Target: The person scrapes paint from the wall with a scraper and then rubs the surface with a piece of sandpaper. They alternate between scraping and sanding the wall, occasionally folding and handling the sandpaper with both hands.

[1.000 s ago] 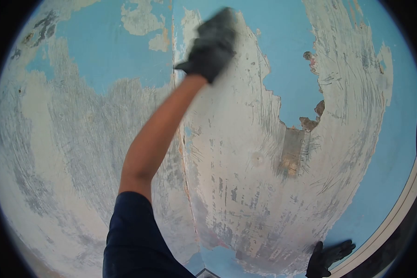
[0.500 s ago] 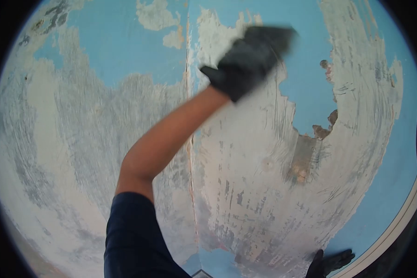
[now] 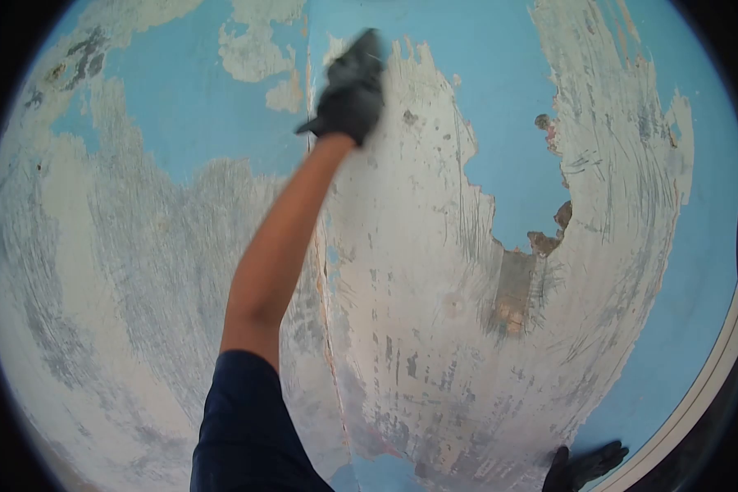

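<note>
My left hand (image 3: 352,94), in a black glove, is raised high against the wall (image 3: 418,271), just right of the vertical corner line. Motion smears its fingers. They look closed over something flat and dark at the fingertips, too blurred to name. Around it the wall is patchy, with pale scraped plaster and remaining blue paint (image 3: 517,176). Low on the right, my right hand (image 3: 584,467), also black-gloved, lies on the blue wall surface with its fingers stretched out and thumb apart. It holds nothing visible.
A cream-coloured trim strip (image 3: 709,373) curves along the lower right edge of view, with a dark area beyond. Broken plaster (image 3: 547,240) shows brown under the blue patch, above a grey rectangular patch (image 3: 515,283). The wall's corner line (image 3: 326,328) runs vertically near the middle.
My left hand has swept left across the wall from the upper middle toward the corner line, the arm now more upright. The view has shifted slightly. My right hand stays in place.
</note>
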Motion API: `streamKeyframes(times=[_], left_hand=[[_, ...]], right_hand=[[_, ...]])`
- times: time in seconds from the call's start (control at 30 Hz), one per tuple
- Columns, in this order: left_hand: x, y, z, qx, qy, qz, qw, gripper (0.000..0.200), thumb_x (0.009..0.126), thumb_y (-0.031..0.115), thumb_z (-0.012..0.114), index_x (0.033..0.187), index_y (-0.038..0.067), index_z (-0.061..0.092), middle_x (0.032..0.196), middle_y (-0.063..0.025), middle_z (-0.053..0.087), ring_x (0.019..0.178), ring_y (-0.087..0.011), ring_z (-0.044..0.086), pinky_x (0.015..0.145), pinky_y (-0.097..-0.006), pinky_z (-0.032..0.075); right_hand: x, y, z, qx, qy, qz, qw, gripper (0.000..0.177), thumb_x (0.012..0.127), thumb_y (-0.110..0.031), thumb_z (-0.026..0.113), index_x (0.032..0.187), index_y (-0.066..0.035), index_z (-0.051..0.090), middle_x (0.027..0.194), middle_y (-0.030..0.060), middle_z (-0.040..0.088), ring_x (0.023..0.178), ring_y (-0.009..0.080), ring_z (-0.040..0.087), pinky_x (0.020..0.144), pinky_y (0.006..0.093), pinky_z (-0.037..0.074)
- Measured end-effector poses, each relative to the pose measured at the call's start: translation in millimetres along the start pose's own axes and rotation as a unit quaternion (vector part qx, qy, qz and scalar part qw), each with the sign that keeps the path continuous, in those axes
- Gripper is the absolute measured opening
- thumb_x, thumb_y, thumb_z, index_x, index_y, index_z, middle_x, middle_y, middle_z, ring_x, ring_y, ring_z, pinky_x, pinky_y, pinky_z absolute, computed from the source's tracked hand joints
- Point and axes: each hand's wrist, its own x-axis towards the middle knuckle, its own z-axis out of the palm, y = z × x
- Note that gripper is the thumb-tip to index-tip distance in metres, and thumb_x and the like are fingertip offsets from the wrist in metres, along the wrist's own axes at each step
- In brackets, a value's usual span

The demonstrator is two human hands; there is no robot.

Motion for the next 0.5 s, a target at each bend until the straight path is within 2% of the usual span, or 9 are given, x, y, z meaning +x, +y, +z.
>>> streamKeyframes(times=[0.03, 0.07, 0.17, 0.2, 0.27, 0.33, 0.4, 0.47, 0.5], left_hand=[[-12, 27, 14, 0.065, 0.058, 0.136, 0.987, 0.032, 0.096, 0.018, 0.052, 0.124, 0.004, 0.058, 0.121, -0.0215, 0.063, 0.098, -0.0362, 0.067, 0.083, -0.0435, 0.057], [-18, 68, -4, -0.016, 0.036, 0.152, 0.988, 0.033, 0.094, 0.017, 0.053, 0.124, 0.004, 0.058, 0.124, -0.0217, 0.062, 0.097, -0.0358, 0.067, 0.082, -0.0441, 0.057], [7, 54, 1, 0.026, 0.077, 0.14, 0.987, 0.033, 0.096, 0.019, 0.049, 0.127, 0.01, 0.057, 0.116, -0.0221, 0.061, 0.086, -0.0343, 0.067, 0.076, -0.0444, 0.059], [22, 14, 11, 0.014, 0.024, 0.041, 0.999, 0.033, 0.094, 0.019, 0.054, 0.126, 0.01, 0.059, 0.116, -0.0207, 0.063, 0.086, -0.0324, 0.069, 0.073, -0.041, 0.06], [30, 7, -1, 0.0, -0.029, -0.052, 0.998, 0.034, 0.091, 0.018, 0.059, 0.124, 0.01, 0.061, 0.116, -0.0194, 0.065, 0.086, -0.0304, 0.07, 0.07, -0.0376, 0.06], [12, 34, -16, -0.03, -0.025, 0.063, 0.997, 0.033, 0.101, 0.024, 0.044, 0.126, 0.007, 0.057, 0.112, -0.0265, 0.06, 0.079, -0.0331, 0.068, 0.07, -0.0427, 0.059], [-7, 80, -8, -0.008, 0.069, 0.235, 0.969, 0.036, 0.099, 0.025, 0.046, 0.124, 0.003, 0.058, 0.119, -0.0242, 0.059, 0.092, -0.0324, 0.066, 0.085, -0.0433, 0.055], [-7, 86, -36, -0.061, 0.085, 0.225, 0.969, 0.036, 0.097, 0.022, 0.047, 0.126, 0.003, 0.058, 0.119, -0.023, 0.061, 0.108, -0.0322, 0.062, 0.1, -0.0442, 0.046], [5, 46, -17, -0.035, 0.026, 0.175, 0.984, 0.037, 0.098, 0.024, 0.045, 0.127, 0.004, 0.057, 0.115, -0.022, 0.062, 0.099, -0.0329, 0.066, 0.09, -0.0437, 0.052]], right_hand=[[1, -2, 5, -0.006, 0.006, -0.007, 1.0, 0.121, 0.086, -0.078, 0.046, 0.149, 0.017, 0.005, 0.152, 0.0456, -0.003, 0.142, 0.0617, 0.0, 0.113, 0.0687, 0.011], [-2, -1, 11, -0.022, 0.012, 0.004, 1.0, 0.122, 0.085, -0.078, 0.046, 0.149, 0.017, 0.005, 0.153, 0.0448, -0.002, 0.143, 0.0616, 0.0, 0.113, 0.0685, 0.011], [-1, 0, 12, -0.023, 0.019, -0.007, 1.0, 0.121, 0.086, -0.078, 0.045, 0.149, 0.017, 0.005, 0.152, 0.0459, -0.002, 0.142, 0.0618, 0.0, 0.114, 0.0684, 0.011], [-1, 1, 10, -0.024, 0.018, -0.006, 1.0, 0.121, 0.086, -0.078, 0.045, 0.149, 0.017, 0.005, 0.152, 0.0459, -0.002, 0.142, 0.0618, 0.0, 0.114, 0.0684, 0.011], [0, -1, 7, -0.012, 0.006, -0.007, 1.0, 0.12, 0.086, -0.078, 0.044, 0.149, 0.017, 0.006, 0.152, 0.0465, -0.002, 0.142, 0.0623, 0.001, 0.114, 0.0683, 0.011], [-3, 4, 7, -0.023, 0.01, -0.01, 1.0, 0.12, 0.086, -0.077, 0.045, 0.15, 0.016, 0.006, 0.152, 0.046, -0.002, 0.142, 0.0617, 0.001, 0.114, 0.0681, 0.011], [1, -1, 10, -0.031, 0.017, -0.019, 0.999, 0.12, 0.086, -0.077, 0.046, 0.15, 0.016, 0.006, 0.152, 0.0455, -0.002, 0.143, 0.061, 0.0, 0.114, 0.068, 0.011], [0, -3, 6, -0.008, 0.029, -0.023, 0.999, 0.12, 0.086, -0.076, 0.049, 0.15, 0.015, 0.006, 0.153, 0.0441, -0.002, 0.144, 0.0595, -0.001, 0.114, 0.0678, 0.011], [0, 0, 4, -0.01, 0.024, -0.028, 0.999, 0.12, 0.086, -0.076, 0.049, 0.15, 0.015, 0.006, 0.153, 0.0441, -0.002, 0.144, 0.0595, -0.001, 0.114, 0.0678, 0.011]])
